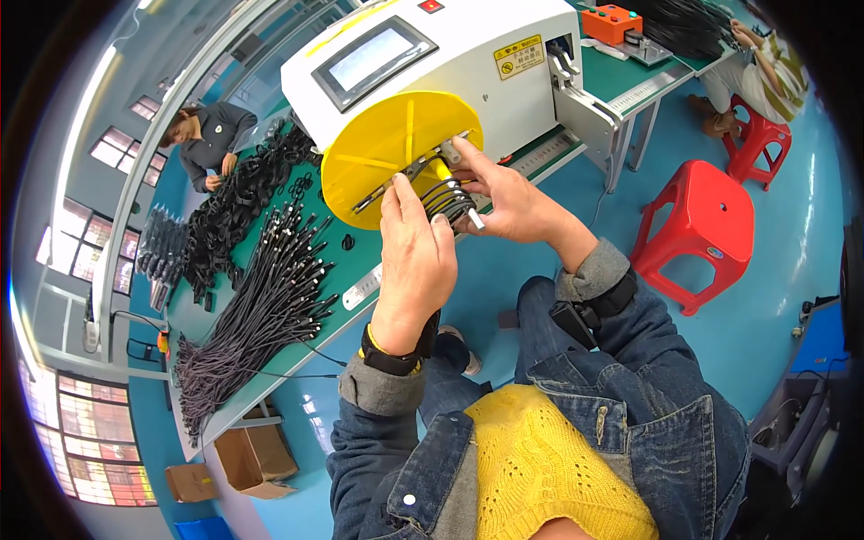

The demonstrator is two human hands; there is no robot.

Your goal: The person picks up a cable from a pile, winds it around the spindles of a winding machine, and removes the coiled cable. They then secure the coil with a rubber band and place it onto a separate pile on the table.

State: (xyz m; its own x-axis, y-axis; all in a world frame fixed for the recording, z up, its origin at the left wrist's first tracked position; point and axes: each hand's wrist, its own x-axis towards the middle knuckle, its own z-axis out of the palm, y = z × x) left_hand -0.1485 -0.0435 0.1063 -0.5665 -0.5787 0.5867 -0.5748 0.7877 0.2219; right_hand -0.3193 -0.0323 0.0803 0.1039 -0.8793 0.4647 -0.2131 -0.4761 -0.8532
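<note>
A coil of black cable [447, 199] is wound around the hub of a yellow disc [369, 148] on the front of a white winding machine [490, 85]. My left hand [414, 256] closes on the cable from the left, its fingertips against the disc and its thumb at the coil's lower edge. Around the coil's right side curls my right hand [513, 202], closed on it, with one fingertip near a small grey peg [451, 149] on the disc. A white rod end [475, 219] sticks out of the coil. The fingers partly hide the coil.
A heap of black cables [261, 306] lies on the green table [360, 256], left of the machine. Behind it, a person [211, 139] handles black coils. Red stools [697, 229] stand at right, where another person [765, 72] sits. A cardboard box [256, 459] is below the table.
</note>
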